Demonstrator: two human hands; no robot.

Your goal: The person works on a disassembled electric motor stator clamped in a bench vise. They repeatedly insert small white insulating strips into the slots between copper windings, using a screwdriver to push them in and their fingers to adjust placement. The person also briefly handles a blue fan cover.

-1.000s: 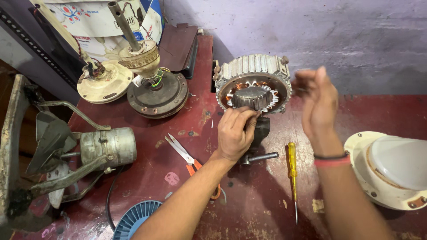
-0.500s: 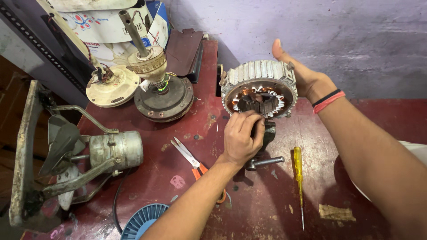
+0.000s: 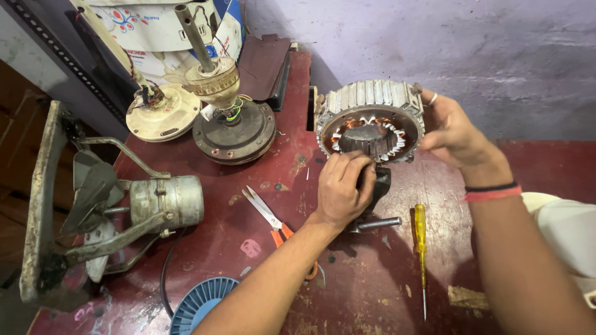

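Observation:
A round finned metal motor stator (image 3: 370,118) with copper windings stands on its edge at the back of a dark red table (image 3: 248,248), above a small black vise (image 3: 380,186). My right hand (image 3: 453,131) grips its right rim. My left hand (image 3: 343,186) is closed over the dark part at the stator's lower front, above the vise's steel handle (image 3: 375,224). What the left fingers pinch is hidden.
Orange-handled scissors (image 3: 273,222) lie left of my left arm. A yellow screwdriver (image 3: 421,248) lies to the right. A ceiling-fan motor (image 3: 233,127), a cream fan cover (image 3: 162,113), an old grey fan with blades (image 3: 133,208), a blue disc (image 3: 202,304) and a white housing (image 3: 568,232) surround them.
My right hand has come from an open palm behind the stator to a grip on its right rim. The view has shifted closer. My left hand stays at the stator's lower front.

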